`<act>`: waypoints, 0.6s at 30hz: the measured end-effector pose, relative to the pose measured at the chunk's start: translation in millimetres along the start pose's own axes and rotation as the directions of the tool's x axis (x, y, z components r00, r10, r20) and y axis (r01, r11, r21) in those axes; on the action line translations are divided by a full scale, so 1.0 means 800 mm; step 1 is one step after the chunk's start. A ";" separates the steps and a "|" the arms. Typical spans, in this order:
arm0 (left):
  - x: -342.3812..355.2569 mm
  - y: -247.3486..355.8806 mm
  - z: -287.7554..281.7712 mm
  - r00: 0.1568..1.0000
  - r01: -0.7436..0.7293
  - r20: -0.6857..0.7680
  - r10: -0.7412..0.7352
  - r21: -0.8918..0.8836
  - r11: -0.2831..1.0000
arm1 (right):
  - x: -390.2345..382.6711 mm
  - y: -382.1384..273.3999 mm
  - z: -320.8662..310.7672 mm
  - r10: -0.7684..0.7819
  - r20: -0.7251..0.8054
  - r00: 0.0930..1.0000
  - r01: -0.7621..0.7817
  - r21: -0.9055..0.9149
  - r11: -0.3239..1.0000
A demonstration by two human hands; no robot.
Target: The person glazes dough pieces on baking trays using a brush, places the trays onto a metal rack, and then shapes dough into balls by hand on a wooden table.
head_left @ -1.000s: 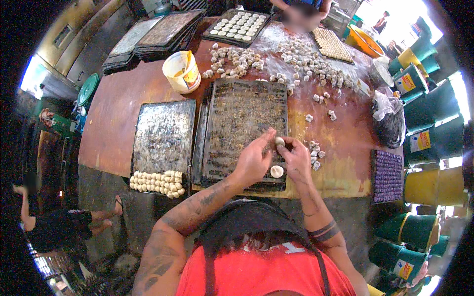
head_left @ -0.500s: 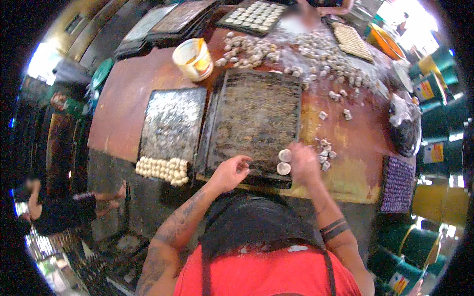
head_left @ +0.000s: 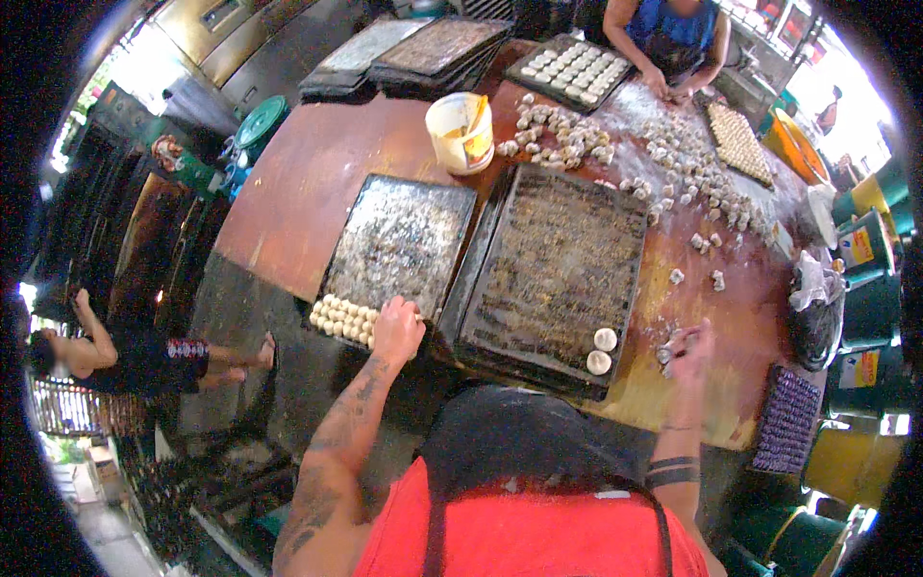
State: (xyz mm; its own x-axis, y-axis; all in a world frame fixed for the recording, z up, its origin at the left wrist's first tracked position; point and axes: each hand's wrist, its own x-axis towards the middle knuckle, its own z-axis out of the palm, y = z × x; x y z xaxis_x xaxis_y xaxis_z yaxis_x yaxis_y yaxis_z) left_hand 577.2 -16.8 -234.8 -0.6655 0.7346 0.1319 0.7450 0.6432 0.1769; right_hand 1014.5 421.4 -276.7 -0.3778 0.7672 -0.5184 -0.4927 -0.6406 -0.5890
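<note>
My left hand (head_left: 399, 328) is at the right end of the rows of small pale dough balls (head_left: 343, 319), its fingers curled down round a ball there; the fingertips are partly hidden. These balls sit along the near edge of a dark metal tray (head_left: 401, 236). To its right, a larger dark baking tray (head_left: 567, 260) bears two flat, round pale dough pieces (head_left: 600, 362) at its near right corner. Beyond that corner my right hand (head_left: 692, 351), slightly blurred, bends its fingers over small floury lumps (head_left: 664, 354) on the table; what they grip is hidden.
Many floury lumps (head_left: 687, 159) lie across the far table (head_left: 298, 202). A pale bucket (head_left: 460, 135) stands behind the trays. A co-worker's hands (head_left: 668, 87) work at the far side by a tray of dough rounds (head_left: 569, 72). A purple-filled tray (head_left: 786, 418) is at the right edge.
My left hand has moved left from over the large tray to the dough balls. My right hand has left the two dough rounds for the floury lumps. The view has turned.
</note>
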 end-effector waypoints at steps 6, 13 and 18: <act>0.106 0.153 -0.056 0.942 0.323 0.274 -0.193 -0.896 0.304 | -0.097 0.101 0.244 -0.065 0.362 0.930 0.360 -0.859 0.365; 0.127 0.267 -0.129 0.826 0.508 0.513 0.234 -0.857 0.086 | -0.150 0.104 0.330 -0.239 0.812 0.533 0.831 -0.555 -0.031; 0.126 0.266 -0.105 0.847 0.504 0.463 0.261 -0.855 -0.120 | -0.170 0.108 0.337 -0.351 0.854 0.384 0.866 -0.465 -0.184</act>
State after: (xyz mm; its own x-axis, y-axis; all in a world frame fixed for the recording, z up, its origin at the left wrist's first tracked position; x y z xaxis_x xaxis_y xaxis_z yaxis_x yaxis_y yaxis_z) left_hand 664.7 176.1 -102.2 -0.3482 0.8902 -0.2937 -0.4637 0.1087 0.8793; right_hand 812.0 270.6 -89.7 -0.6420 0.5471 0.5371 0.1274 0.7670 -0.6289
